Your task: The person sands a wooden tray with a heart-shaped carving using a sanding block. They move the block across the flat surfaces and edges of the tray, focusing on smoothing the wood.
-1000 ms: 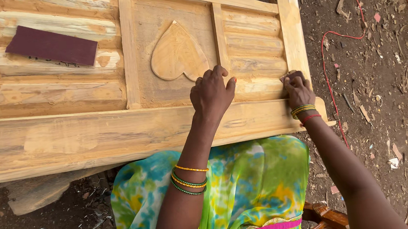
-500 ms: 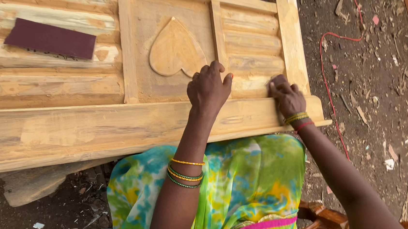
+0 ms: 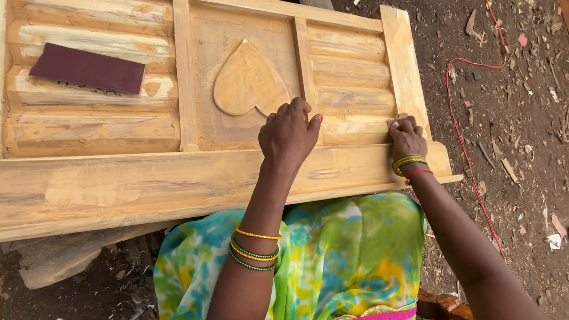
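Sandpaper sheet (image 3: 88, 68) on wooden panel (image 3: 164, 183), left of carved heart (image 3: 246, 82); cable (image 3: 461, 126) right

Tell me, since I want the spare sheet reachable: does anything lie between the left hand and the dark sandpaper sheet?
Nothing loose. Between the left hand and the sandpaper sheet are only the panel's carved heart and an upright rail.

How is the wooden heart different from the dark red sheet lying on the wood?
The wooden heart is pale, the same colour as the panel; the dark red sheet is maroon. The heart is curved with a point; the sheet is a flat rectangle. The heart sits in the middle section, just above the left hand; the sheet lies on the grooved slats far from both hands. Both rest on the same panel.
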